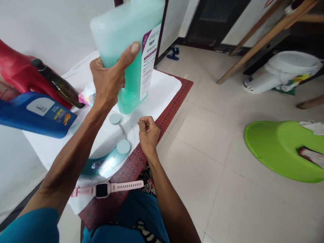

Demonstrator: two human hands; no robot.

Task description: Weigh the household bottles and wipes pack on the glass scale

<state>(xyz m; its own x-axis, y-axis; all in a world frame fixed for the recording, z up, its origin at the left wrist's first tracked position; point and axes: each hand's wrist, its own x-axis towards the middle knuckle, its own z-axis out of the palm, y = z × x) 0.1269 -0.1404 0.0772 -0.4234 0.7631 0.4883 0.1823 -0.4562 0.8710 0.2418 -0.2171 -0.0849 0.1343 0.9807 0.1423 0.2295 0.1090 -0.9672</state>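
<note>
One green bottle [133, 76], qty 1, is gripped by the L hand [108, 79]: thumb laid along the side facing the viewer, fingers wrapped around its L side. Pos.: over the white-covered table [163, 88], beyond the round device. Base contact w/ table: cannot tell. Long axis approx. vert., tilted; base points down toward the table, top end runs up past the upper edge of view. Label [150, 62] (qty 1) faces R.

R hand [150, 134]: fingers curled narrow, just beside the table's red border, below the bottle base; contents, if any, cannot be confirmed.

Table qty: 1 round device [113, 164] w/ 2 pale discs [123, 146]; 1 pink watch [102, 190], strap laid out flat, approx. crosswise; 1 blue bottle [37, 113]; 1 red bottle [20, 67]; 1 dark bottle [57, 82]; 1 small packet [88, 95], partly hidden behind L hand.

Floor qty: 1 green tub [275, 145]; 1 white bucket [283, 71]; 2 blue slippers [173, 54].
</note>
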